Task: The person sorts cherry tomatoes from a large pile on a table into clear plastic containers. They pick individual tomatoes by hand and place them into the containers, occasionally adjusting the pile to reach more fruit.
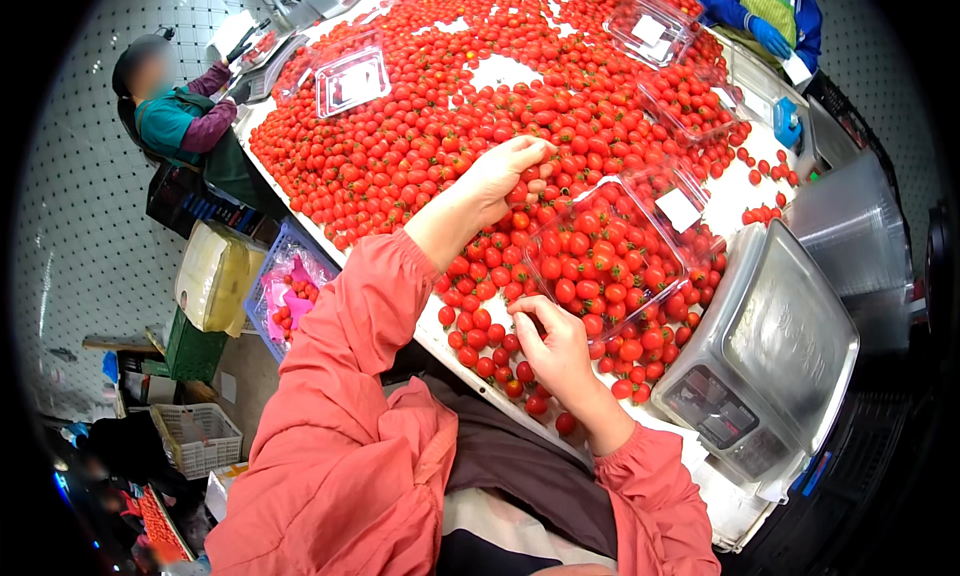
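Observation:
Cherry tomatoes (420, 118) cover much of the white table (499, 72). My left hand (514, 172) reaches over the pile, its fingers curled around a cherry tomato (517, 193). Nearer to me, my right hand (551, 343) is bent with thumb and index finger close together, beside the front corner of a clear plastic container (534, 265). Whether anything is between those fingertips cannot be told. That container is filled with cherry tomatoes, and its hinged lid (705, 193), bearing a white label, lies open behind it.
A digital scale (787, 336) stands at the right, before stacked clear containers (855, 223). More clamshells (352, 81) lie on the pile. One person (176, 118) works at the far left, another (780, 21) at the upper right. A blue crate (262, 295) stands below the table's left edge.

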`<state>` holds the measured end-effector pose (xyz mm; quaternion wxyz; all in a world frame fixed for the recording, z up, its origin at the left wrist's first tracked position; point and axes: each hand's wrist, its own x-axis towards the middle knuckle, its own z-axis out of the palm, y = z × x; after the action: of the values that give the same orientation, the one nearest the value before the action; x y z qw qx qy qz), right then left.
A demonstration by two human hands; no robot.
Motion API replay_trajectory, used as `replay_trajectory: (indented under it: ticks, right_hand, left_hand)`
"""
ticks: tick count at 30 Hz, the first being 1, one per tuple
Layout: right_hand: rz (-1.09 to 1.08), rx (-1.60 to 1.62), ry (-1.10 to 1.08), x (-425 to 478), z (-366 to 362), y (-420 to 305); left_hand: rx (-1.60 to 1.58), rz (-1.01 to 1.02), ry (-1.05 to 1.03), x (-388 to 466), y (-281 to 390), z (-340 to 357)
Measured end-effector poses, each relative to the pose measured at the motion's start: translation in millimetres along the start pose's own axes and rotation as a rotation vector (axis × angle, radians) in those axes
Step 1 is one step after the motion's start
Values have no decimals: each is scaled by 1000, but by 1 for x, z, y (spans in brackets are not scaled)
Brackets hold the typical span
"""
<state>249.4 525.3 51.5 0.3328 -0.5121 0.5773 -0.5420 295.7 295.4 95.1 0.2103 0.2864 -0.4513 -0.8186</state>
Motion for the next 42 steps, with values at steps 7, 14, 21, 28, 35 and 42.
replay_trajectory:
  ticks: [7, 14, 21, 28, 35, 42]
  right_hand:
    - [-30, -1, 8, 3, -4, -2]
    - [-38, -27, -9, 2, -3, 3]
    - [-49, 2, -15, 2, -3, 4]
    - [-78, -7, -3, 1, -4, 0]
    - [-71, 0, -2, 0, -5, 0]
    - [7, 18, -16, 1, -2, -5]
  left_hand:
    - [625, 79, -152, -3, -1, 61]
    - [1235, 489, -270, 14, -29, 68]
    - [1408, 548, -162, 3, -29, 77]
    - [271, 147, 169, -4, 5, 61]
    - [-65, -105, -49, -17, 0, 43]
    - [591, 42, -196, -29, -24, 62]
